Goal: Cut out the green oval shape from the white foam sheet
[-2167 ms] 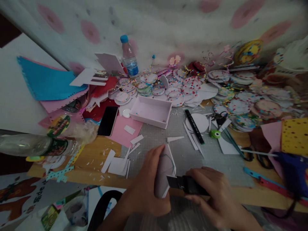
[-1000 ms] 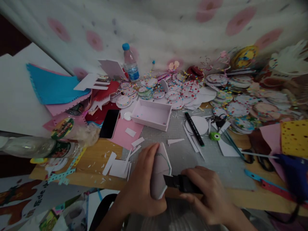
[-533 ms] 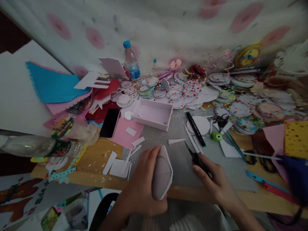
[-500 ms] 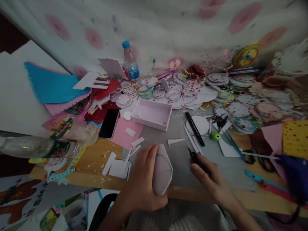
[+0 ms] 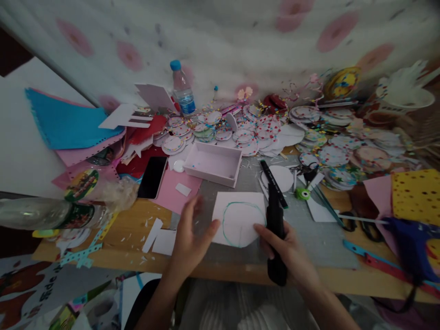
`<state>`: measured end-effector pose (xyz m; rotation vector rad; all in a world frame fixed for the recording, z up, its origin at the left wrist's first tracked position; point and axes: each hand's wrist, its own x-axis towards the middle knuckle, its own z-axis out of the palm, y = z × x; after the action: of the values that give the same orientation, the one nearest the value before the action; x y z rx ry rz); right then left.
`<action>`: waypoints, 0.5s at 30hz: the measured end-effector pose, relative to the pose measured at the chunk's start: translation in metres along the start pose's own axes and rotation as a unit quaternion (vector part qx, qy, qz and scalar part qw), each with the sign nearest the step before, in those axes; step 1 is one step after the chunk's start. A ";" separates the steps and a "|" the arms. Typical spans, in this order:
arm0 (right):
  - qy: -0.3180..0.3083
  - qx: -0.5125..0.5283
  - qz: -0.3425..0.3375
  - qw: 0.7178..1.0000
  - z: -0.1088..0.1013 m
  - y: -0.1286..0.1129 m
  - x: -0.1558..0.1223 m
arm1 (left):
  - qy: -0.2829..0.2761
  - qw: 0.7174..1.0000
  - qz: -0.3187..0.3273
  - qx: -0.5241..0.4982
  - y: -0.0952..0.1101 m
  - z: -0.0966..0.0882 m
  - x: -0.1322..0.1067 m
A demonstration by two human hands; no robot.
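Note:
A white foam sheet with a green circle drawn on it lies flat on the grey cutting mat. My left hand rests at the sheet's left edge, its fingers spread and slightly blurred, one fingertip touching the sheet. My right hand grips a black utility knife that stands along the sheet's right edge, its tip pointing away from me.
A pink open box, a black phone and a black marker lie beyond the sheet. Several confetti-printed paper discs cover the back. A water bottle stands behind. Scissors and a blue glue gun lie at right.
The sheet, held upright in my left hand before, now lies flat on the mat. My left hand has opened. My right hand has swung the knife from crosswise to alongside the sheet.

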<state>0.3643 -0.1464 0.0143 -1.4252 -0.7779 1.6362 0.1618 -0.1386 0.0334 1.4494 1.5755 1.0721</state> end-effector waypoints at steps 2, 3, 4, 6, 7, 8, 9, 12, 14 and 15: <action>-0.001 0.027 0.004 1.000 0.003 0.001 -0.001 | -0.028 0.991 -0.091 -0.090 -0.004 0.001 -0.003; -0.006 0.042 0.010 0.999 0.004 0.002 -0.002 | -0.034 0.985 -0.121 -0.116 -0.005 0.002 -0.005; -0.014 0.056 0.015 0.998 0.006 0.003 -0.003 | -0.030 0.981 -0.138 -0.134 -0.005 0.003 -0.008; -0.032 0.074 0.023 0.996 0.008 0.005 -0.005 | -0.007 0.977 -0.142 -0.160 -0.005 0.005 -0.011; -0.039 0.080 0.023 0.996 0.009 0.006 -0.007 | -0.001 0.975 -0.136 -0.174 -0.005 0.005 -0.013; -0.043 0.086 0.020 0.995 0.009 0.007 -0.009 | 0.000 0.973 -0.129 -0.189 -0.004 0.006 -0.014; -0.047 0.092 0.016 0.994 0.009 0.009 -0.011 | -0.001 0.971 -0.122 -0.205 -0.004 0.006 -0.015; -0.049 0.110 0.006 0.993 0.009 0.013 -0.017 | -0.001 0.958 -0.119 -0.261 -0.004 0.005 -0.017; -0.044 0.119 -0.001 0.992 0.011 0.018 -0.022 | 0.006 0.947 -0.133 -0.293 -0.005 0.005 -0.017; -0.039 0.122 -0.005 0.992 0.011 0.020 -0.023 | 0.010 0.941 -0.143 -0.305 -0.005 0.005 -0.017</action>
<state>0.3504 -0.1754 0.0102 -1.1894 -0.6029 1.7239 0.1660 -0.1552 0.0260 0.7691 1.2532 1.2527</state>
